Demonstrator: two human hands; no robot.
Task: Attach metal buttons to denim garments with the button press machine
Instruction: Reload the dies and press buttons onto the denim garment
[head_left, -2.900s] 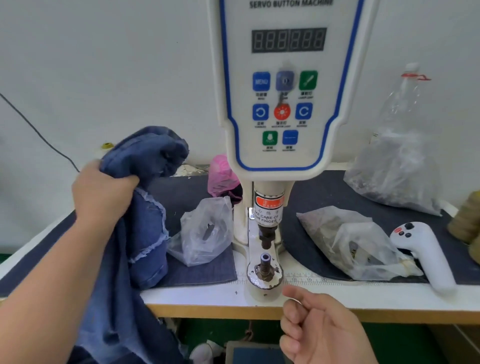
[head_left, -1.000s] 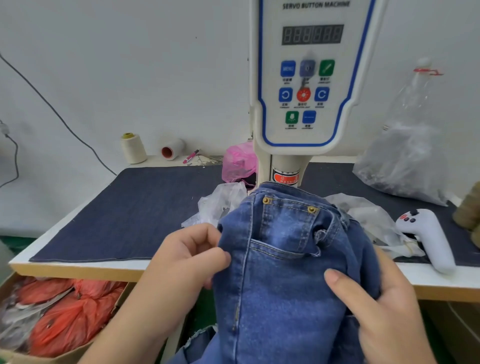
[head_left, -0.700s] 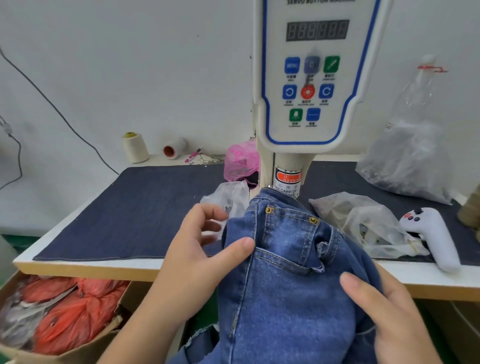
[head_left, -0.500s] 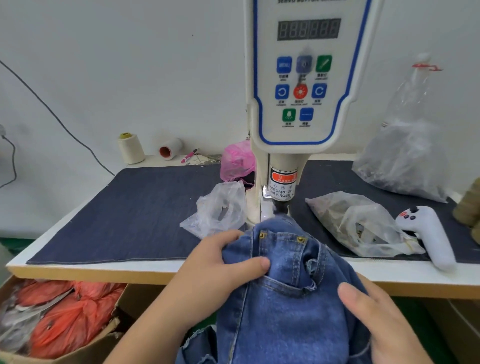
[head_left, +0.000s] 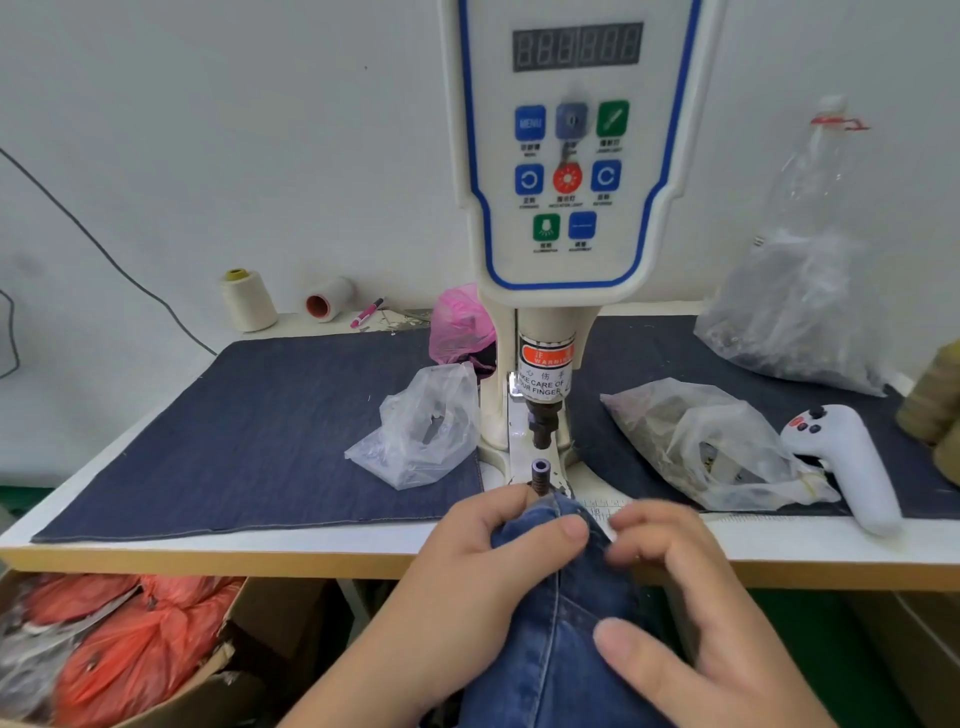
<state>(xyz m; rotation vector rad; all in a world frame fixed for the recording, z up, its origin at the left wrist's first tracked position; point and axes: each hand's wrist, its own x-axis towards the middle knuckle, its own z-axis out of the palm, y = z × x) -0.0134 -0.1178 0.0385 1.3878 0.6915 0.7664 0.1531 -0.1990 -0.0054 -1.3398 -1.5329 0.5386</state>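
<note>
A white servo button press machine (head_left: 566, 156) stands at the table's middle, its black punch (head_left: 542, 428) above a small purple-topped die post (head_left: 539, 470). Blue denim jeans (head_left: 561, 634) hang over the table's front edge, their top edge just in front of the die post. My left hand (head_left: 467, 561) grips the denim's top edge with thumb on top, fingers close to the post. My right hand (head_left: 691, 608) holds the denim from the right, thumb pressed on the cloth, fingers curled at its top and blurred.
Clear plastic bags (head_left: 421, 431) (head_left: 706, 447) with small parts lie either side of the machine, a big bag (head_left: 800, 301) at back right. A white handheld controller (head_left: 847, 462) lies at right. Thread cones (head_left: 248, 301), a pink bag (head_left: 460, 325), and a box of orange bags (head_left: 114, 639) below left.
The jeans have been lowered and pulled toward me, uncovering the die post. Both hands moved closer together at the denim's top edge, right at the post.
</note>
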